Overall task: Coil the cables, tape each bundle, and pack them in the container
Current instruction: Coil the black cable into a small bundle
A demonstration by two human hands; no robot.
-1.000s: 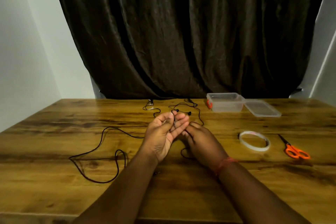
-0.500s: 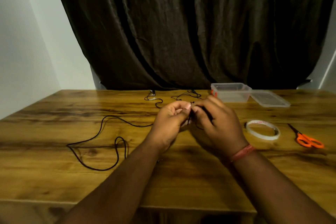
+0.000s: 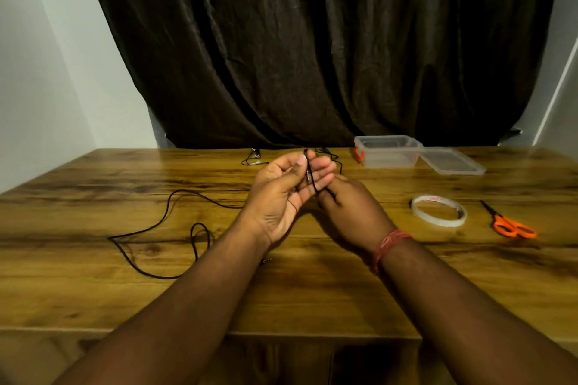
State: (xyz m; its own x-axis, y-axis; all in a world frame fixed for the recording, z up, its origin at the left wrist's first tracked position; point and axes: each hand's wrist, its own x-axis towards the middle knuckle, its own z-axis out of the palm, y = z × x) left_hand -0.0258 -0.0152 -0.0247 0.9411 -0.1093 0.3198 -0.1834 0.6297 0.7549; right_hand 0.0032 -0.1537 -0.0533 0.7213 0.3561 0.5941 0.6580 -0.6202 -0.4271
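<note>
A thin black cable (image 3: 162,222) trails in loose loops across the left of the wooden table (image 3: 93,291). My left hand (image 3: 281,197) is raised palm up, its thumb and fingers pinching one end of that cable upright. My right hand (image 3: 353,212) sits just right of it, knuckles up, fingers closed on the cable strand below the left fingertips. More black cable (image 3: 328,155) lies tangled behind my hands near the curtain. A clear plastic container (image 3: 387,151) stands open at the back right, its lid (image 3: 452,161) flat beside it.
A roll of clear tape (image 3: 438,210) lies right of my hands, orange-handled scissors (image 3: 509,225) further right. A dark curtain (image 3: 312,40) hangs behind the table. The table's front edge (image 3: 312,334) is close to me.
My right hand has dropped from covering the left fingertips to below and right of them. The left hand has turned palm up again, cable end upright.
</note>
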